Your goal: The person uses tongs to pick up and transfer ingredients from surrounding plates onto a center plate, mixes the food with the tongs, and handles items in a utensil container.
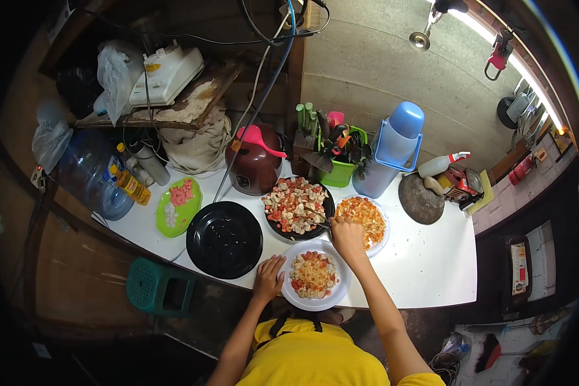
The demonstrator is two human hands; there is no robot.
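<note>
My right hand (347, 239) is closed around a slim metal utensil (318, 215); its tip is among chopped red and pale pieces (293, 201) heaped on a black plate, so whether it is a spoon or a fork is hidden. Flat and with fingers stretched, my left hand (269, 278) rests at the left edge of a white plate (341, 293). Shredded yellowish food (314, 273) lies over red and pale pieces on that plate. Partly behind my right hand is another white plate (385, 241) bearing orange and white shredded food (363, 217).
To the left are a bare black plate (224, 239) and a green plate (190, 217) with pink and white pieces. A dark red rice cooker (256, 164), green utensil basket (338, 175) and blue-capped jug (392, 151) line the back. A green stool (157, 286) stands below the table's edge.
</note>
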